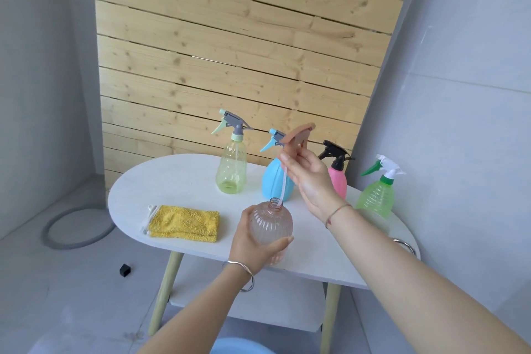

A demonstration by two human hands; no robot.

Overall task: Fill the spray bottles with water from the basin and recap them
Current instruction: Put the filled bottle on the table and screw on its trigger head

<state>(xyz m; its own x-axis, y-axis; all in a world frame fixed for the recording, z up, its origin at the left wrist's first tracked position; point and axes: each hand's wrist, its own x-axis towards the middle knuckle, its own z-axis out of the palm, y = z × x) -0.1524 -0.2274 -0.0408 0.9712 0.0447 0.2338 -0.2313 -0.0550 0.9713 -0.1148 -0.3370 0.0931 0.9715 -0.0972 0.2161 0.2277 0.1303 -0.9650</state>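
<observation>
My left hand point(253, 247) grips a clear pink ribbed bottle point(271, 225) standing near the front edge of the white oval table point(178, 181); its neck is uncapped. My right hand point(309, 174) holds the brown-pink spray head point(298, 135) lifted above the bottle, and its white dip tube point(283, 187) still reaches down into the neck. Behind stand capped bottles: a yellow-green one point(231, 167), a blue one point(271, 181), a pink one with a black head point(337, 179) and a green one point(376, 195). A light blue basin point(238, 346) shows at the bottom edge.
A folded yellow cloth point(184, 223) lies on the table's left part. A metal ring point(405, 244) sits at the right rim. A lower shelf point(247, 304) hangs under the top. A wooden slat panel point(235, 52) leans behind. A grey hose point(74, 228) and a small black cap point(125, 269) lie on the floor.
</observation>
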